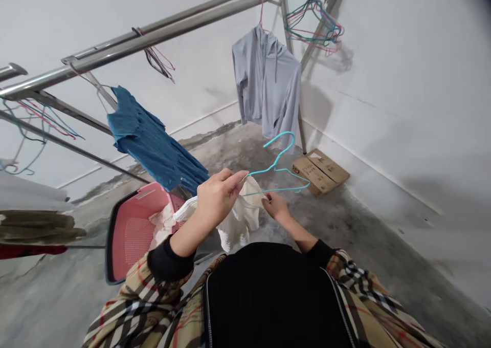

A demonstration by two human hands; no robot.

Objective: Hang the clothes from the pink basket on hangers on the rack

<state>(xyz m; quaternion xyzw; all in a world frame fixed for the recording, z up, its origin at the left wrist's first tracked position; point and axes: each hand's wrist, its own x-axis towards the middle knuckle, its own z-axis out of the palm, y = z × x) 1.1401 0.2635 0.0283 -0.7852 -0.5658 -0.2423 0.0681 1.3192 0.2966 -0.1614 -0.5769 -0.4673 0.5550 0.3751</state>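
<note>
The left hand [217,199] pinches a teal wire hanger [278,166] between closed fingers; the right hand [275,207] grips a cream garment [240,225] just beside a pink plastic laundry basket [128,225].

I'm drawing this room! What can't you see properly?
Head view:
Rumpled cream cloth: left hand hides what its fingers grip.
Pink plastic laundry basket: cloth hides part of its inside.
Tangled coloured wire hangers: top edge cuts them off.
Folded olive cloth: left edge cuts it off.
</note>
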